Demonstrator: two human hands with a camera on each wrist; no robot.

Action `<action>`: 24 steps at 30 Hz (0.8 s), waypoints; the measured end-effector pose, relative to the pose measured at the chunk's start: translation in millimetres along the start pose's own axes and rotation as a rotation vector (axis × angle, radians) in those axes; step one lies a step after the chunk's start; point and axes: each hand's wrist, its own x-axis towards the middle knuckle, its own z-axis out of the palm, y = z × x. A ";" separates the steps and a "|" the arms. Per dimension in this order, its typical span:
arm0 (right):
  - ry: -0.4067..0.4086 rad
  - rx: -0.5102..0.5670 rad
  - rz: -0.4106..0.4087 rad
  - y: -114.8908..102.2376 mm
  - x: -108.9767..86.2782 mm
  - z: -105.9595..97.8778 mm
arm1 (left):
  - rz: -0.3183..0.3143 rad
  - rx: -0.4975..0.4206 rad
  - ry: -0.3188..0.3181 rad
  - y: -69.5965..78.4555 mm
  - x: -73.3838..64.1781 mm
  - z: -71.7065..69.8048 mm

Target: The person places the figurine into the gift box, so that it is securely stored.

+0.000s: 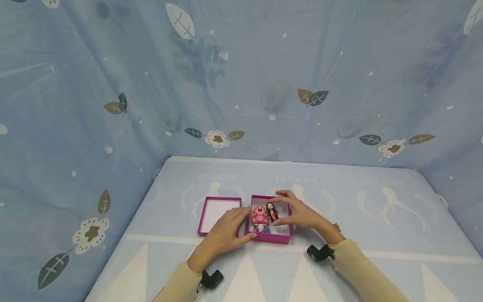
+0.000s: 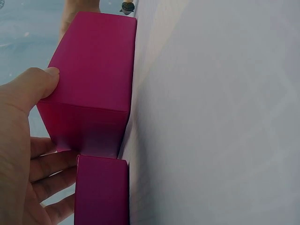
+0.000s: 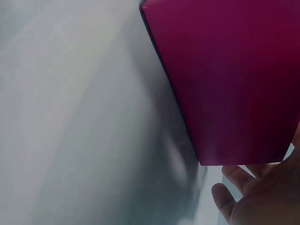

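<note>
A magenta box [image 1: 269, 238] with a pale inside stands without its lid on the table. Inside, at the left, lies a pink bear figurine [image 1: 259, 215] with something blue and white [image 1: 261, 228] below it. Beside the bear is a small doll figurine [image 1: 272, 211] with long black hair and red-and-black clothes. My left hand [image 1: 225, 230] holds the box's left side, its thumb on the front edge in the left wrist view. Reaching over the box's right wall, my right hand [image 1: 299, 213] has index finger and thumb at the doll's head and feet; the right wrist view hides those fingertips.
Left of the box lies its magenta lid [image 1: 201, 216], white inside facing up, partly behind my left hand. A patterned cloth covers the table [image 1: 377, 235]. A blue printed curtain [image 1: 249, 75] closes off the back and sides.
</note>
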 end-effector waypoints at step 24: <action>0.003 -0.013 0.085 -3.6 3.5 2.9 | 0.015 0.002 0.014 0.4 -0.3 0.5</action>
